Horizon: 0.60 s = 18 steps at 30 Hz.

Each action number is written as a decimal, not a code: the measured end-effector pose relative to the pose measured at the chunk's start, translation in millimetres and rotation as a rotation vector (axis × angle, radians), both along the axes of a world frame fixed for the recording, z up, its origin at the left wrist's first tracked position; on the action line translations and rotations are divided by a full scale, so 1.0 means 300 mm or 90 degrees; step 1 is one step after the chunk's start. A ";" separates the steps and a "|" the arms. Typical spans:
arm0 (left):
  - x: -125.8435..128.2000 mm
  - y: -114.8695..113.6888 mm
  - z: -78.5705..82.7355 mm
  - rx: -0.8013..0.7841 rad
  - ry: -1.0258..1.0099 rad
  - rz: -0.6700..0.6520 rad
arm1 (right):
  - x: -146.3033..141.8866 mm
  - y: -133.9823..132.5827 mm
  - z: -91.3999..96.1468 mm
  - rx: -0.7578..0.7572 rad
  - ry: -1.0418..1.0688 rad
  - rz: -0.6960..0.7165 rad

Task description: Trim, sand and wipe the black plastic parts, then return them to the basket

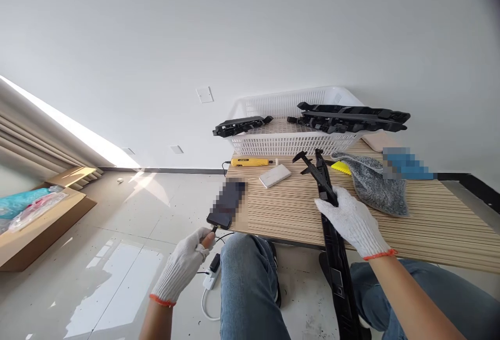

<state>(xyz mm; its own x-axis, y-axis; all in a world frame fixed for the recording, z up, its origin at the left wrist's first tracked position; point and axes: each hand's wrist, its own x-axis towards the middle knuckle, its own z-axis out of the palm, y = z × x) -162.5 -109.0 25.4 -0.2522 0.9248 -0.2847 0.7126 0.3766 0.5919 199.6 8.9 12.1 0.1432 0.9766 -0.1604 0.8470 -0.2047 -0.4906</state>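
Right hand (pixel 349 221) wrapped over the black strip (pixel 338 277), caliper (pixel 315 172) caught in the same grip! The strip's long axis runs from the far side of the desk (pixel 281 223), back over the near edge and down between the knees; the caliper's upper end slants off to its left. Over on the left, the phone (pixel 227 204) lies at the desk's corner, plug (pixel 214 229) at its near end, and the left hand (pixel 185 259), the nearer one, pinches that plug from just below.
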 end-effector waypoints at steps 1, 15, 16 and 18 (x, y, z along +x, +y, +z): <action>0.011 0.000 0.003 -0.008 0.009 -0.018 | 0.000 0.000 -0.001 0.006 -0.003 -0.001; 0.091 -0.071 0.005 0.200 0.091 0.111 | -0.011 0.012 0.007 -0.040 -0.024 0.000; 0.117 -0.095 -0.006 0.233 0.050 0.147 | -0.010 0.017 0.009 -0.038 -0.015 -0.012; 0.194 -0.146 -0.033 0.210 -0.136 0.104 | -0.008 0.026 0.014 -0.026 0.015 -0.032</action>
<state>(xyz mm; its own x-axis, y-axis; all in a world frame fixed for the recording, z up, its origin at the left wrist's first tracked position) -104.4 -152.7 15.6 -0.3702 0.9280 -0.0428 0.5072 0.2405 0.8276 197.2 16.7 16.1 0.1876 0.9609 -0.2036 0.8236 -0.2668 -0.5005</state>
